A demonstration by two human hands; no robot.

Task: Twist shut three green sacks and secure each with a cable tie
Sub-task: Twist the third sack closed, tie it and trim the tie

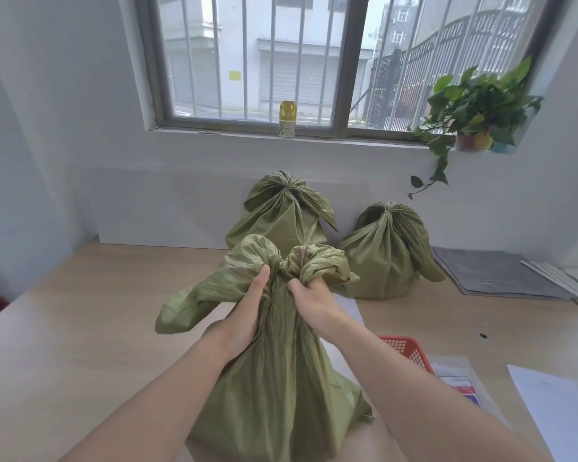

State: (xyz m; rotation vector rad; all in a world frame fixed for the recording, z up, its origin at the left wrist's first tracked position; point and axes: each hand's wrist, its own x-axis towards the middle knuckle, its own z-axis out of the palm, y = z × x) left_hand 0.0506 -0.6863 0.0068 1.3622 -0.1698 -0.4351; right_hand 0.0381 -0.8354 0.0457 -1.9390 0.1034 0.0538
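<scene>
A green woven sack (274, 388) stands on the table right in front of me, its top gathered into a neck. My left hand (251, 308) and my right hand (309, 300) both clasp that neck, with loose fabric bunching out above and to the left. Two more green sacks stand at the back by the wall: one in the middle (281, 211), one to its right (386, 251). Both have their tops cinched tight. I see no cable tie clearly.
A red mesh basket (406, 350) sits just right of the near sack, with a clear packet (457, 378) and white paper (558, 415) beyond it. Grey folders (494, 275) lie at the far right. A potted plant (474, 111) and a yellow-capped bottle (287, 120) stand on the windowsill.
</scene>
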